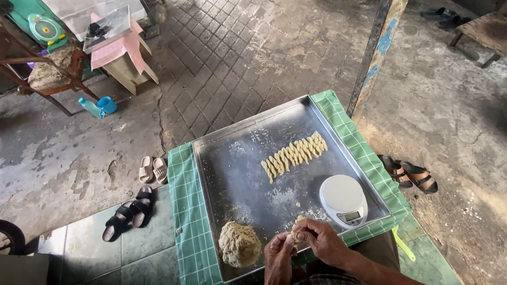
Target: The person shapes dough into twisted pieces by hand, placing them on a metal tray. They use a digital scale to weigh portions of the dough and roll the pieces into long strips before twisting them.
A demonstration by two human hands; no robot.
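Both hands pinch one small dough piece [298, 235] over the metal tray's [231, 155] near edge: left hand [279, 253] and right hand [320, 239] closed around it; the tray holds a dough lump [239, 244], shaped dough strips [294, 154], a white scale [343, 199]

The single head camera looked steeply down from close above the near edge of the metal tray [231, 160], facing outward across the floor.
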